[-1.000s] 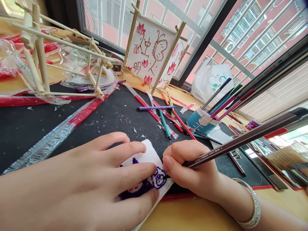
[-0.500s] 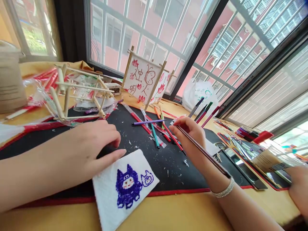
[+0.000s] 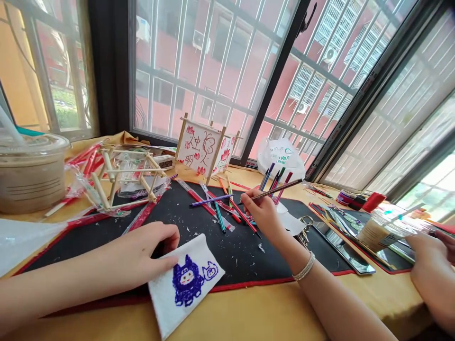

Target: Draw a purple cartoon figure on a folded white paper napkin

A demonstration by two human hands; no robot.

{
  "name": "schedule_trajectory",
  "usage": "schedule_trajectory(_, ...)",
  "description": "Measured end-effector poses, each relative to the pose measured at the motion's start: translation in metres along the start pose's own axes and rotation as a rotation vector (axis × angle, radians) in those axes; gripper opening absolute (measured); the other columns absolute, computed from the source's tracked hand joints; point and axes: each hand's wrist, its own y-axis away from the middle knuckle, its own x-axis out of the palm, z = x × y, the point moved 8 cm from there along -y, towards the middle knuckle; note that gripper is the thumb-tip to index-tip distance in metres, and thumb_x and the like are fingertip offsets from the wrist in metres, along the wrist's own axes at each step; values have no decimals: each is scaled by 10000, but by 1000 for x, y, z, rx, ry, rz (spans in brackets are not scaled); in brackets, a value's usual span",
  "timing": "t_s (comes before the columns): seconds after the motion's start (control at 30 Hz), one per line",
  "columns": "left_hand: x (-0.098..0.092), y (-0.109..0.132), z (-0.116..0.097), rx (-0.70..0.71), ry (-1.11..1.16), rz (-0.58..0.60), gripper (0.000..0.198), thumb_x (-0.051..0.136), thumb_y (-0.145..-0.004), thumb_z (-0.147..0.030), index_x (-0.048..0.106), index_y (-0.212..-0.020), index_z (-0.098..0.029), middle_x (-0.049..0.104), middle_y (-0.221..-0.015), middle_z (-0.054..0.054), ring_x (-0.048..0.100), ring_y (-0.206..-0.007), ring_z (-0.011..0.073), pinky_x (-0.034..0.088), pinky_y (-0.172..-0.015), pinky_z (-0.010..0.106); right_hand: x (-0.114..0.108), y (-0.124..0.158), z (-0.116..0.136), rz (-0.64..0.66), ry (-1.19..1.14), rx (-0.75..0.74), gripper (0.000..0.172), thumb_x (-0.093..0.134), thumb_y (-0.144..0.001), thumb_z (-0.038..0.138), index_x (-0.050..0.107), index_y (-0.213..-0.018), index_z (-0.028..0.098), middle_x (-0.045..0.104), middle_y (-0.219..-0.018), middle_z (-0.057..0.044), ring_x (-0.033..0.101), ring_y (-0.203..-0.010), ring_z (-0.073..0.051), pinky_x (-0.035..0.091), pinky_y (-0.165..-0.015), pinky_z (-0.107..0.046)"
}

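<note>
A white, soft-looking sheet (image 3: 165, 303) bears a purple drawing of an eared figure with a smaller outlined head beside it. It lies partly on the black mat and partly over the yellow tablecloth. My left hand (image 3: 149, 251) rests at its upper left corner, thumb across the top, the other fingers curled and partly hidden. Above the mat, my right hand (image 3: 263, 213) grips a slim brown pen (image 3: 280, 188), which slants up to the right. Just left of that hand, a purple pen (image 3: 211, 201) and a teal pen (image 3: 219, 217) lie crossed over other pens.
A stick frame (image 3: 131, 180) and a drink cup (image 3: 31, 175) stand left. Behind the mat is a paper-panelled lantern (image 3: 197, 149). Upright pens, keys (image 3: 304, 229) and a phone (image 3: 343, 248) lie to the right. Another person's hand (image 3: 428, 253) is beside a second cup (image 3: 377, 232).
The view has tilted up. My right hand has swung the brown pen from pointing down toward the wrist to slanting up and right. My left thumb has drawn back slightly on the sheet.
</note>
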Motion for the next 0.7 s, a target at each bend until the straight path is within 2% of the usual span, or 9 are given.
schedule_trajectory(0.2,4,-2,-1,47,79,48,360,409,-788,-472,517,-1013,-212,609,-818,8,568,-718,188,446,-626,278,8,3,4,43,-151,17,316,544,-818,493,492,-704,203,484,-544,44,444,-477,-104,374,-474,-231)
schedule_trajectory(0.37,6,-3,1,75,101,56,343,419,-817,-485,547,-1007,-231,587,-793,-6,558,-711,181,431,-625,269,16,9,7,102,-175,54,352,529,-790,557,442,-715,224,490,-520,48,475,-454,-116,404,-458,-237)
schedule_trajectory(0.47,6,-2,3,80,91,36,335,391,-831,-461,552,-1019,-236,597,-804,0,568,-728,191,428,-642,280,14,9,4,95,-98,61,369,525,-783,575,431,-710,226,474,-533,50,448,-463,-113,381,-463,-236)
schedule_trajectory(0.6,4,-1,4,71,51,-5,347,376,-831,-419,556,-1061,-232,613,-819,13,572,-738,207,417,-663,306,4,2,-5,74,105,73,440,479,-808,611,372,-623,227,356,-524,66,356,-487,-104,308,-480,-238)
schedule_trajectory(0.7,1,-1,1,82,25,-38,343,375,-834,-397,578,-1058,-236,629,-831,16,580,-742,210,423,-679,315,5,-5,-17,122,305,122,491,436,-858,602,316,-566,226,322,-500,63,337,-480,-103,265,-483,-250)
